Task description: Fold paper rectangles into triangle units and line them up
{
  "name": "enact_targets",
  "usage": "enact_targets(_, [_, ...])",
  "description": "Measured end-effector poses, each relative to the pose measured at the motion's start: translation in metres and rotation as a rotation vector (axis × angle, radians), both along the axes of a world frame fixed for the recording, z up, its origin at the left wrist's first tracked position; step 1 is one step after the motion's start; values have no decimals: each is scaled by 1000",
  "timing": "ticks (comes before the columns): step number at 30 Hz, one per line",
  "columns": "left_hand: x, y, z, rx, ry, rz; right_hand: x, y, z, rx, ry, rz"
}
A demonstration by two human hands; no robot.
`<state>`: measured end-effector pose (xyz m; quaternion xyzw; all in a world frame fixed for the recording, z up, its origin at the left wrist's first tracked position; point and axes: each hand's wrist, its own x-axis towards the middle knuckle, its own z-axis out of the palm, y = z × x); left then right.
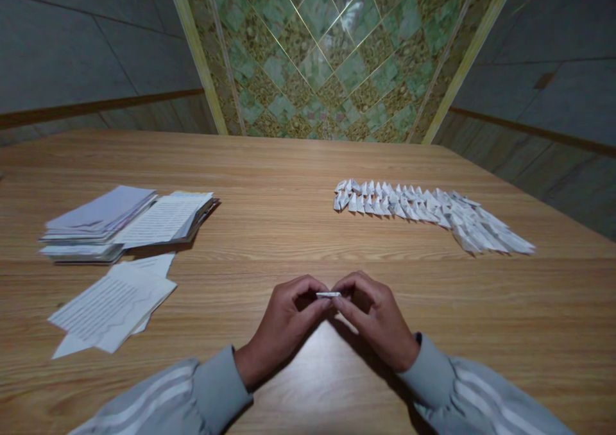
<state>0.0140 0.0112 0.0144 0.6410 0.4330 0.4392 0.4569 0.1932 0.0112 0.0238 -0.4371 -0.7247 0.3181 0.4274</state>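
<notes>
A small, flat piece of folded paper (328, 294) is pinched between both hands above the near middle of the table. My left hand (293, 310) grips its left end with thumb and forefinger. On the other end, my right hand (378, 316) is closed in a matching pinch. The paper is seen nearly edge-on, so its folded shape cannot be made out. Fingertips of the two hands almost meet, and the lower fingers are mostly hidden behind the thumbs.
Rows of small folded paper pieces (409, 204) stand on the wooden table (269, 178) at right. At left lies a stack of papers (101, 213) beside a pile of lined sheets (166, 220). Loose written sheets (115, 300) overlap nearer me. A tiled wall (317, 69) rises behind.
</notes>
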Motion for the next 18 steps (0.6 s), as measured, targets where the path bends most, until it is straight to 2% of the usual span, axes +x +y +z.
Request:
enact_targets(7, [-1,-1,0,-14,42,-31,1,-2,-2,115,-82,9])
enact_targets(11, [0,0,0,-77,10,-55,2,-2,-4,18,-43,11])
enact_targets(15, [2,1,-3,-151,-38,-25,1,-2,-4,-115,15,46])
enact_targets(18, [2,1,-6,-167,-72,-52,0,-2,-4,-120,-47,65])
